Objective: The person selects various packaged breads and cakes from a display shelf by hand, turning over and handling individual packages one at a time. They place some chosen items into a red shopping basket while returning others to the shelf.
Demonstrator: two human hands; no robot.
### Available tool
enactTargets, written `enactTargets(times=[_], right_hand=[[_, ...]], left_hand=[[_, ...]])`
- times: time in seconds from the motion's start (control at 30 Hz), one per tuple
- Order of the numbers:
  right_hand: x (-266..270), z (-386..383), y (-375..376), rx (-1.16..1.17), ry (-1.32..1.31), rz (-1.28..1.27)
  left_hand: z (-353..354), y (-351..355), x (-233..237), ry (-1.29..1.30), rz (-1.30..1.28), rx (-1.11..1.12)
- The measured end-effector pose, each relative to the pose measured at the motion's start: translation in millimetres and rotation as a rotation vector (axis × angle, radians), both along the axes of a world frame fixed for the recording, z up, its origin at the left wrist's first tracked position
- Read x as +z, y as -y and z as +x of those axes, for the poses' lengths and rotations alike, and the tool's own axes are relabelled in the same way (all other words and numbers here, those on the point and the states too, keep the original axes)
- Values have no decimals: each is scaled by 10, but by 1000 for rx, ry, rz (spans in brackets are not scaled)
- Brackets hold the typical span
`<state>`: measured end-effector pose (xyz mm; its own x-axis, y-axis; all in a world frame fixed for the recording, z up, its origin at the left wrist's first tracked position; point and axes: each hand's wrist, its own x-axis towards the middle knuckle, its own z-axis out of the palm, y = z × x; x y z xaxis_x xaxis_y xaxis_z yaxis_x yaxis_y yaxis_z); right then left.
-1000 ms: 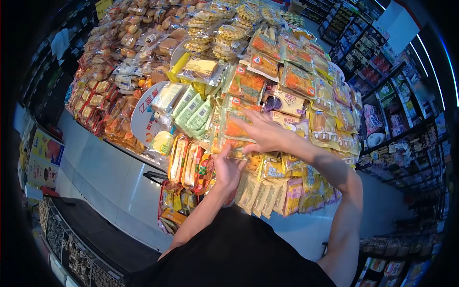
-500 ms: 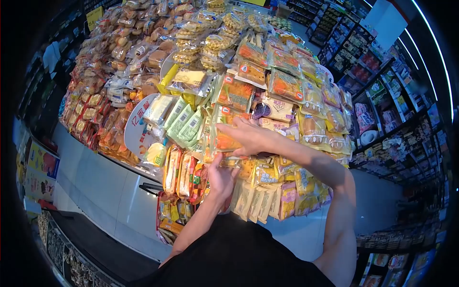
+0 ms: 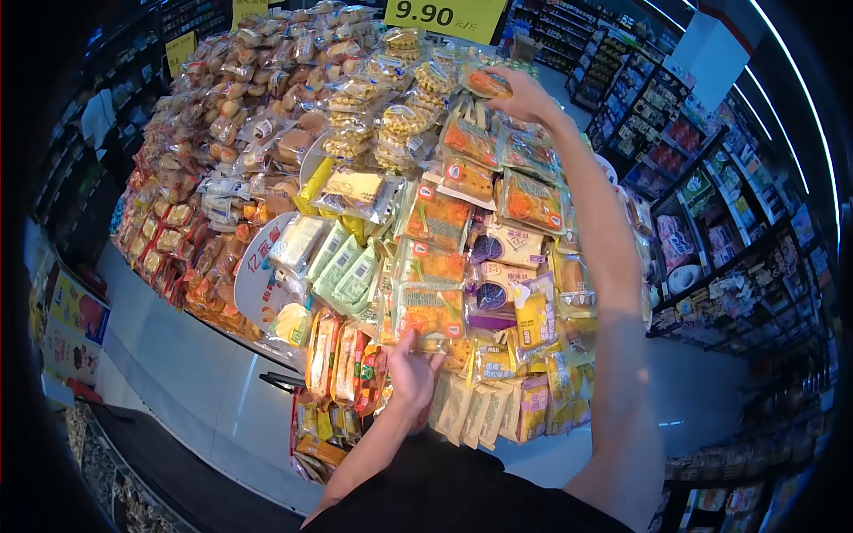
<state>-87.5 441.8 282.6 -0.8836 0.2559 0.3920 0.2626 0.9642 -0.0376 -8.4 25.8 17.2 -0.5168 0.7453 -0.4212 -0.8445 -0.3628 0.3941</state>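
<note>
Reaching up, my right hand (image 3: pixel 526 96) pinches an orange pack (image 3: pixel 485 82) at the crest of the heap (image 3: pixel 293 142), under the price sign (image 3: pixel 444 13). My left hand (image 3: pixel 411 371) clamps the bottom edge of a lower pack (image 3: pixel 432 313) at the front. Both sit in the heap, I judge, but neither is released yet.

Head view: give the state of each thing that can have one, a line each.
left hand, low, grip shut on the bottom edge of the lower orange pack.
lower orange pack, sealed, leaning in the stack.
right hand, arm stretched up, grip shut on the top orange pack.
top orange pack, sealed, held at the top of the pile.
price sign, upright above the pile, reading 9.90.
</note>
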Motion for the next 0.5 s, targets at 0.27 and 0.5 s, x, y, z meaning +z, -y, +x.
enactTargets(times=[0.27, 0.5], right_hand=[[-458, -336, -89, -194, 330, -254], [-459, -218, 221, -370, 315, -64]], left_hand=[[31, -11, -64, 14, 10, 31], [38, -48, -55, 31, -24, 33]])
